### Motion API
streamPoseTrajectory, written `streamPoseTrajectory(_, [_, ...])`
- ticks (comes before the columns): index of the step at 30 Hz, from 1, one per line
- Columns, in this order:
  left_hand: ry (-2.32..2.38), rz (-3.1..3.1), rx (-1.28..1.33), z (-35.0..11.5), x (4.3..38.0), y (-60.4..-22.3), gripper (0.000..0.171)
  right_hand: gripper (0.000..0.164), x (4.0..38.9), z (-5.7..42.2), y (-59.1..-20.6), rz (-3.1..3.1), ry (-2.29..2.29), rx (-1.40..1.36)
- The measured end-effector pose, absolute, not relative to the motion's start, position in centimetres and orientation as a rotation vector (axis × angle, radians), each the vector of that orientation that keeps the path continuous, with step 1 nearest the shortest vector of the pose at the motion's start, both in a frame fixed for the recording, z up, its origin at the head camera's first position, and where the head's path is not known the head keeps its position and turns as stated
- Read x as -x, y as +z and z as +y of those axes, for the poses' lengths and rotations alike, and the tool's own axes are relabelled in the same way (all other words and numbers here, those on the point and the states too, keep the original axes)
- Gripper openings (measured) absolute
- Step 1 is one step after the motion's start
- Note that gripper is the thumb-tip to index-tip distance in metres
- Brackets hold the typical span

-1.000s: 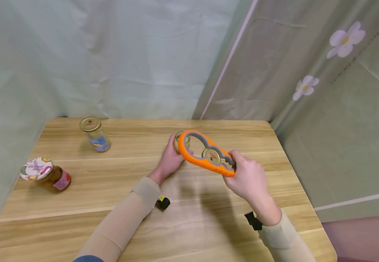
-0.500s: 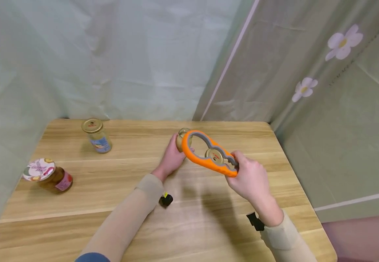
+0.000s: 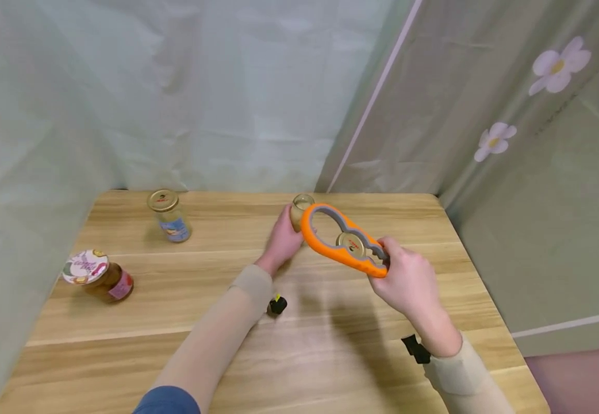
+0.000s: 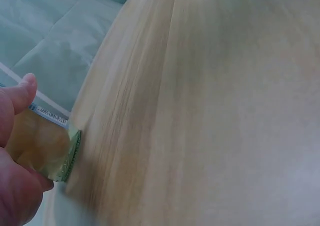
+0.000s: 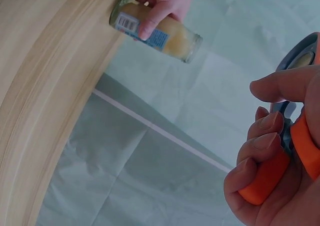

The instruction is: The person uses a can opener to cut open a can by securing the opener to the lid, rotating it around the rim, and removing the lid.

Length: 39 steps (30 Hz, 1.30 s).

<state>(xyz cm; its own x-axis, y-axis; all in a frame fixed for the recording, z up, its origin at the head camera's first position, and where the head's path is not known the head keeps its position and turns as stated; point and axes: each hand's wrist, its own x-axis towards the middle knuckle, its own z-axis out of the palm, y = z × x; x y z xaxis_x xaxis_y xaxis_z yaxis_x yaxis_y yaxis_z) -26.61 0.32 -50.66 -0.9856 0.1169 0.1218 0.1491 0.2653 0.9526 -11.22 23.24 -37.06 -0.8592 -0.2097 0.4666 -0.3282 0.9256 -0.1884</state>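
My left hand (image 3: 284, 236) holds a lidless glass jar (image 3: 297, 217) near the back of the table. In the right wrist view, pale yellow contents and a blue label with a barcode show on this jar (image 5: 177, 41). Its base is right at the tabletop in the left wrist view. My right hand (image 3: 408, 282) grips an orange jar opener (image 3: 325, 248) with grey lining, raised over the table to the right of the jar. A gold lid (image 3: 352, 244) sits within the opener's middle opening. Fingers curl round the opener's orange handles (image 5: 265, 181).
At the back left stands a gold-lidded jar (image 3: 174, 225) with a blue label. A brown-filled jar (image 3: 108, 284) with a white patterned lid is nearer, at the left. Pale curtains (image 3: 227, 115) hang right behind the wooden table (image 3: 330, 374).
My left hand has moved the lidless jar a little towards the back of the table. The opener and lid stay raised in my right hand. The head view has shifted slightly left.
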Motion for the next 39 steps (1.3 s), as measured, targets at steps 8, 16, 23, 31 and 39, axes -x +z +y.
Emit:
streamPoseTrajectory(8, [-1.743,-2.533,0.289,0.6,27.6,-50.7,0.09,0.026,11.5,22.9,-37.2,-2.654,0.364,-0.384])
streamPoseTrajectory(16, [-1.698,-2.59,0.225,1.0,28.2,-50.4,0.097,0.028,11.8,22.8,-37.0,-2.632,0.341,-0.39])
streamPoseTrajectory(23, [-1.67,-2.626,0.203,0.9,28.3,-50.3,0.099,0.025,11.9,22.6,-36.8,-2.644,0.366,-0.385])
streamPoseTrajectory(31, [-1.703,-2.61,0.193,0.7,28.3,-50.7,0.1,0.024,11.7,22.4,-36.7,-2.673,0.354,-0.355])
streamPoseTrajectory(39, [-1.686,-2.637,0.179,0.3,28.4,-50.6,0.099,0.025,11.8,22.1,-36.7,-2.669,0.353,-0.362])
